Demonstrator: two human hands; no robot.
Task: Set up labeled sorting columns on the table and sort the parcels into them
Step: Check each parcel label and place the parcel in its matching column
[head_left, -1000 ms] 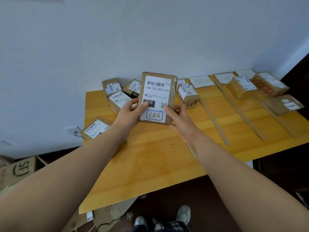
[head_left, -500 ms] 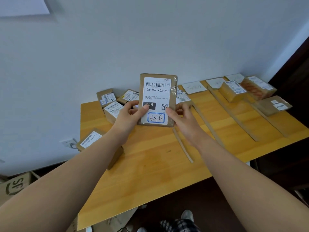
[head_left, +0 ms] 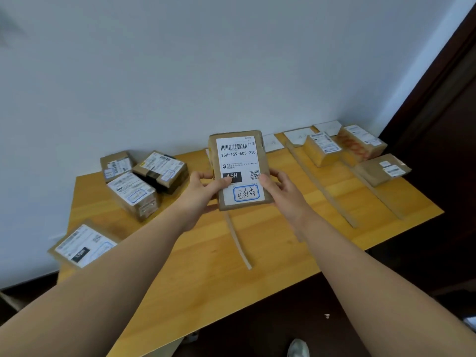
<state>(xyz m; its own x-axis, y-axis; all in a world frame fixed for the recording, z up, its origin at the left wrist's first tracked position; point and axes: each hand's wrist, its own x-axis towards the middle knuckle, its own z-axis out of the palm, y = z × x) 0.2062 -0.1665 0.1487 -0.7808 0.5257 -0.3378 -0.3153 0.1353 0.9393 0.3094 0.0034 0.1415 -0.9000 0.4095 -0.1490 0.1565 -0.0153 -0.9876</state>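
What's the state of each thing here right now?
Held parcel, upright in the air, label toward the camera.
Left hand, grips the parcel's left edge.
Right hand, grips its right edge.
Three parcels at the back left, lying close together.
Three parcels at the right, lying label up.
Strips, lying flat.

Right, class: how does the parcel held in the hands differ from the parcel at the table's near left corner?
The held parcel stands upright above the table; the corner parcel lies flat on it. The left hand and right hand grip the held parcel; nothing touches the corner parcel. The held parcel's label reads clearly; the corner parcel's is blurred. Both are brown with white labels.
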